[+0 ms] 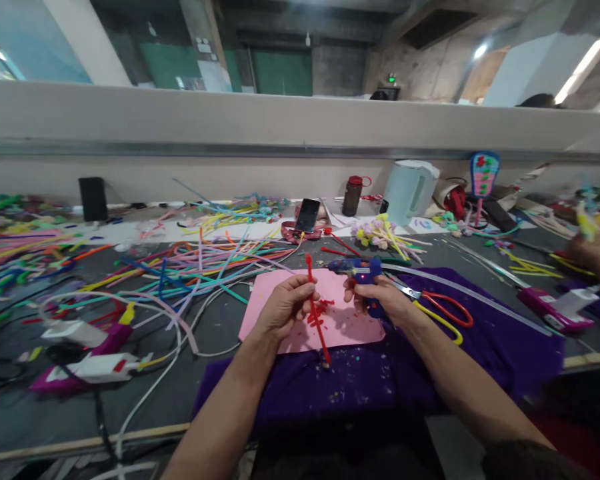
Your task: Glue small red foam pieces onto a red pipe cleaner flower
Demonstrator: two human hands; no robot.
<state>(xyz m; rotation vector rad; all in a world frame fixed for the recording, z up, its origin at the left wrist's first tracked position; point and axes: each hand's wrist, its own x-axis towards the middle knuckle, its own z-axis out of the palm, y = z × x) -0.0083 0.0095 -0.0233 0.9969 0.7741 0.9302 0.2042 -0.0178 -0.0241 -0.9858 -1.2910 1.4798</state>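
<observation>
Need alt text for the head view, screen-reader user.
A person's left hand holds a red pipe cleaner and the right hand a blue glue gun, over a pink sheet scattered with red scraps. Scissors lie on purple cloth at right; colorful pipe cleaners spread across the dark table.

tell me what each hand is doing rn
Left hand: closed on a red stick.
Right hand: closed around a blue glue gun.

Sheet on cloth, kettle behind
</observation>
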